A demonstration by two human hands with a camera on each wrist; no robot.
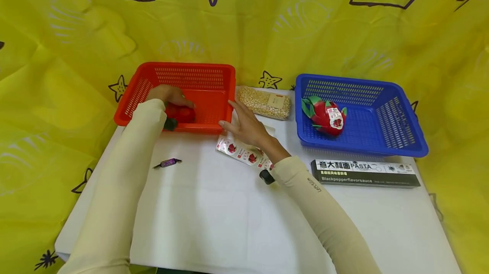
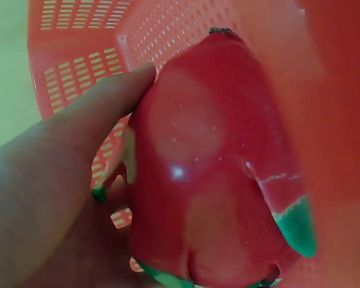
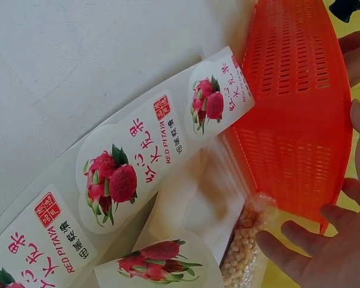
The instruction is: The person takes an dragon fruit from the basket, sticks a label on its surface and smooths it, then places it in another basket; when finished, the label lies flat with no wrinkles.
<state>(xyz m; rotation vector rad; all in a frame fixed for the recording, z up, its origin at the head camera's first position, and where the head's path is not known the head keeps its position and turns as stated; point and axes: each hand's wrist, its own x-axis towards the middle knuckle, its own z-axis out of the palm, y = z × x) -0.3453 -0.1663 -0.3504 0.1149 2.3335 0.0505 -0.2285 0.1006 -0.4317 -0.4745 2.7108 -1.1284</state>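
Note:
In the head view, my left hand (image 1: 168,93) reaches into the red basket (image 1: 214,126) and grips a red dragon fruit (image 1: 183,114). The left wrist view has the thumb along the side of the dragon fruit (image 2: 198,150), which has green-tipped scales and looks smooth and shiny; the other fingers are mostly hidden. My right hand (image 1: 246,125) is at the basket's right front corner, its fingers spread and fairly straight, touching the rim. Under that hand lies a strip of dragon fruit stickers (image 1: 244,154), seen closer as printed labels (image 3: 123,180) in the right wrist view.
A bag of pale kernels (image 1: 263,102) lies between the baskets. The blue basket (image 1: 412,138) on the right holds another dragon fruit (image 1: 326,117) bearing a label. A pasta box (image 1: 364,174) lies before it. A purple-wrapped candy (image 1: 168,163) is on the white table (image 1: 214,223).

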